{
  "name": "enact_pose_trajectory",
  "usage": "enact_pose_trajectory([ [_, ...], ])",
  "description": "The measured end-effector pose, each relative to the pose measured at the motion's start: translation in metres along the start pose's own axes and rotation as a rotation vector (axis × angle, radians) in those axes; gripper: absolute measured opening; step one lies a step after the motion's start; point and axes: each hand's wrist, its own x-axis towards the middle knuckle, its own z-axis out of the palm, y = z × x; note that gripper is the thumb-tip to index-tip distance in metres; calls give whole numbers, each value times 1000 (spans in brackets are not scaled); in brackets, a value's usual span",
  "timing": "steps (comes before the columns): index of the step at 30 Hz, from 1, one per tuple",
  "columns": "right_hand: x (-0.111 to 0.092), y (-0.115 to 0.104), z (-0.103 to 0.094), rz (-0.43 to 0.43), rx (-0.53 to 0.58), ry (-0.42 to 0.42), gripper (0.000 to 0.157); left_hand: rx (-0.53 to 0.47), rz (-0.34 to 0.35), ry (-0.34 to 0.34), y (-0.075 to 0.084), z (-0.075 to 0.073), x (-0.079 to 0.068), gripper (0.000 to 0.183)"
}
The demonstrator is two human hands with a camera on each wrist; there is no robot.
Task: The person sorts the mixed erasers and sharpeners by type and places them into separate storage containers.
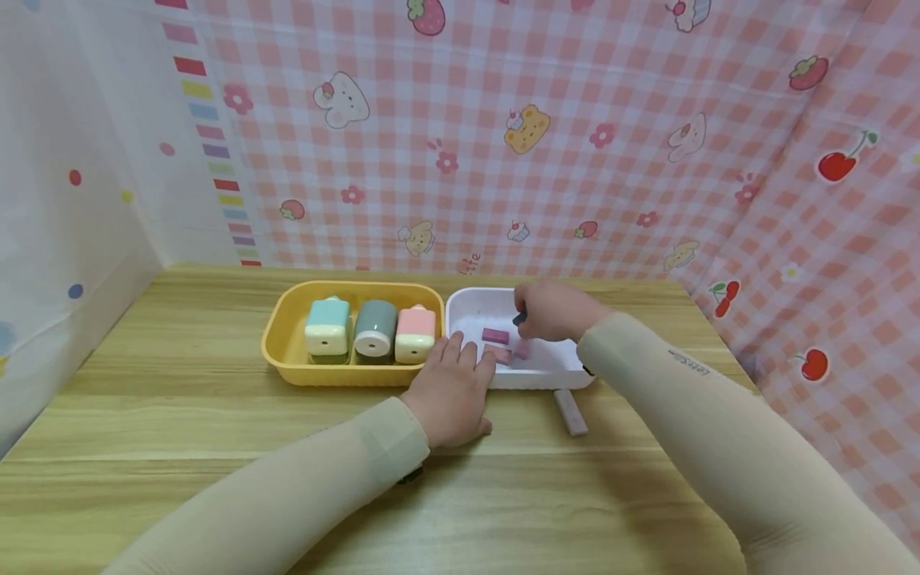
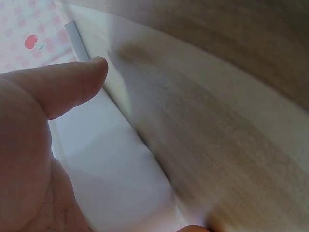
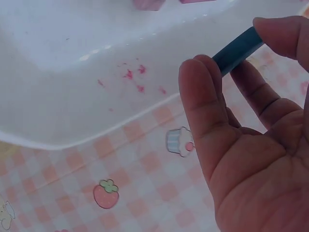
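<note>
My right hand [image 1: 561, 310] is over the white tray [image 1: 535, 380] and pinches a short dark teal bar [image 3: 237, 50] between thumb and fingertips. In the right wrist view the bar slants above the tray's rim. Several pink and magenta bars [image 1: 495, 335] lie on the tray floor, below and to the left of that hand. My left hand [image 1: 451, 393] lies with straight fingers over the front edge where the white and yellow trays meet, its thumb pointing right. A pale mauve bar [image 1: 571, 413] sits on the table just in front of the white tray.
The yellow tray [image 1: 287, 369], left of the white one, holds a mint block [image 1: 328, 326], a grey rounded block [image 1: 376, 326] and a pink block [image 1: 415, 334], each with a small dark hole in front. Patterned cloth [image 1: 467, 192] hangs behind the wooden table [image 1: 180, 399].
</note>
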Motion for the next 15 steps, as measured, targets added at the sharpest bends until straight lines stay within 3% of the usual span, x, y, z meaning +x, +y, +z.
enact_pose_trajectory([
  [12, 31, 0, 8, 94, -40, -19, 27, -8, -1, 23, 0, 0, -1, 97],
  [15, 36, 2, 10, 86, -88, -10, 24, -1, -2, 25, 0, 0, -1, 97],
])
